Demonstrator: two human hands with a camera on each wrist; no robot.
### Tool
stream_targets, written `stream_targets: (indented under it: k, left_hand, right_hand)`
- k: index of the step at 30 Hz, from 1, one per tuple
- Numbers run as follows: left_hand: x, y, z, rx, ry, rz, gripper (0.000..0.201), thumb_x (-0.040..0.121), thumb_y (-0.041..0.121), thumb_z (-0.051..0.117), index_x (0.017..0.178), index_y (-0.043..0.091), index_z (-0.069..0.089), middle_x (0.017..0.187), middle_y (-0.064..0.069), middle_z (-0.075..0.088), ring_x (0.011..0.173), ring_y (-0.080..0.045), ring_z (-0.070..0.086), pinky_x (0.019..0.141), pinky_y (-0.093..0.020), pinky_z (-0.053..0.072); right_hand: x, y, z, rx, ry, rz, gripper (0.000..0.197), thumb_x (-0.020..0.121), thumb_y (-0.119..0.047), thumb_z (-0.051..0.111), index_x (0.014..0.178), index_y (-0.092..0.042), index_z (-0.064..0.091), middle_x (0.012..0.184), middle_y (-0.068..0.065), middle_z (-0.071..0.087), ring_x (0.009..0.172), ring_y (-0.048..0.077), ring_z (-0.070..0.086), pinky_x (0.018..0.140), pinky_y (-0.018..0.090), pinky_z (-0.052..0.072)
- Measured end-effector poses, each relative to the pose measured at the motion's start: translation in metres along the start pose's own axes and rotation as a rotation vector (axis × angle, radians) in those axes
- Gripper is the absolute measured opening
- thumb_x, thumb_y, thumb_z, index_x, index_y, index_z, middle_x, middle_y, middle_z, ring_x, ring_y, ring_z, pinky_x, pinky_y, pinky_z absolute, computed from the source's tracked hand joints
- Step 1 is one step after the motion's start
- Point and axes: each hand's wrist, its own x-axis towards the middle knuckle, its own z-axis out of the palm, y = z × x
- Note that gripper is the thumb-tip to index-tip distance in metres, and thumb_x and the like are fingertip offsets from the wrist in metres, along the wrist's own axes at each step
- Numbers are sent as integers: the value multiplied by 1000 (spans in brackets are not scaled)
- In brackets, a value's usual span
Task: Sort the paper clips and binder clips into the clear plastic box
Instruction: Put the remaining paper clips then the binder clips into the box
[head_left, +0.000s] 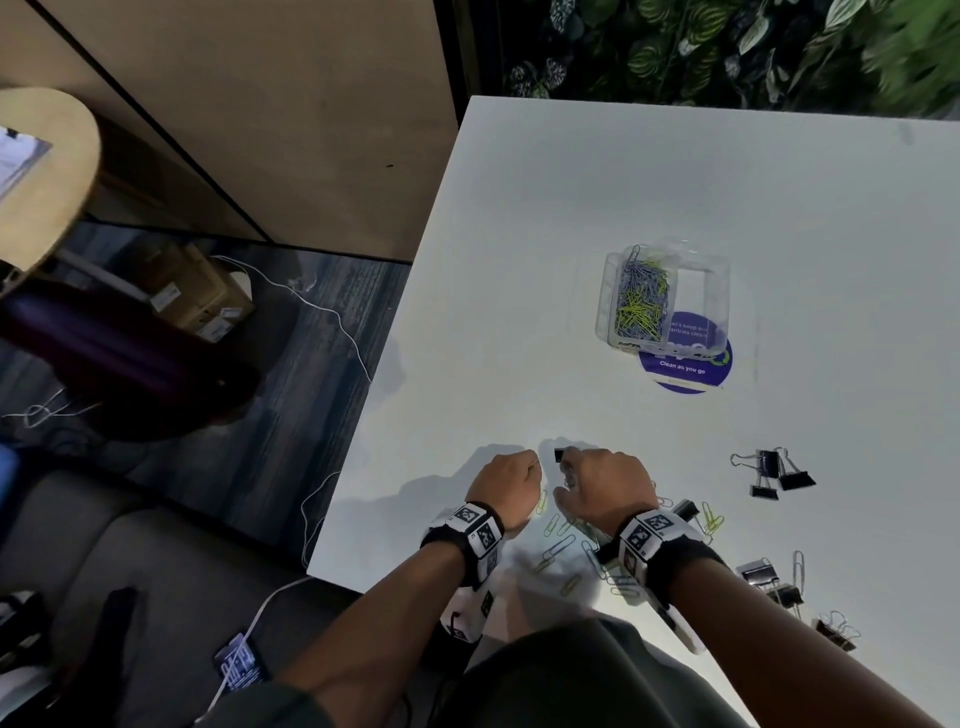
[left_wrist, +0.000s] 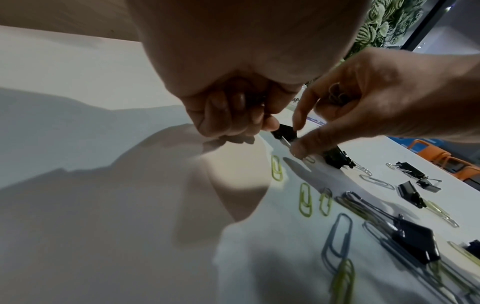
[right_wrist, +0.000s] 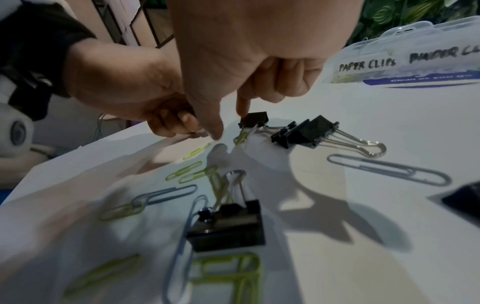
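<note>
— What are we seeing at the fingers?
— Our right hand (head_left: 605, 483) is pinching a small binder clip (left_wrist: 285, 131); our left hand (head_left: 506, 480) is curling shut beside it.
— And the box?
— The clear plastic box (head_left: 714, 291) is sitting farther up the white table (head_left: 519, 234), paper clips (head_left: 641, 299) filling its left compartment.

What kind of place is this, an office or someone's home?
Most likely an office break area or shared pantry. The round sticker on the white table reads "Clean as you go", a plant wall stands behind it, and cardboard boxes sit on carpet.
</note>
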Motion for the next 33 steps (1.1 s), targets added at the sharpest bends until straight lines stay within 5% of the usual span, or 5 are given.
stream_targets:
  k: [5,12,20,24,33]
  left_hand:
    - [0,4,0,141,43,57,14,90,32,46,82,20,50,76,-3,65,69,-27,60,63,-34,49]
    - [0,12,4,114,69,81,23,89,15,47,99,24,66,89,-2,72,76,-25,63,67,-29,48]
    - [-3,11,8,142,110,71,17,89,28,50,92,19,64,87,-2,71,82,-27,65,71,-34,53]
    - [-17,-4,9,283,96,75,29,87,44,55,101,19,62,100,0,69,91,-25,63,75,-33,47]
    - [-34,-3,27,384,65,40,19,97,28,47,97,10,54,98,-11,67,84,-34,62,66,-38,46]
  right_hand:
    - [0,8,-3,128,71,208,23,79,-27,52,97,-16,60,82,6,68,70,29,64,59,29,47]
    - [-6,12,7,112,22,195,27,80,-19,50,103,-25,64,92,5,70,81,28,66,66,31,51]
    - [-17,12,18,170,61,192,30,81,-47,54,97,-24,64,89,4,69,83,25,65,69,31,51]
    - [-15,12,24,225,49,212,24,84,-38,55,99,-20,62,91,5,69,87,27,64,70,32,50]
    - [-31,20,22,763,31,208,14,80,-24,45,74,-11,44,62,5,56,55,27,51,53,32,38]
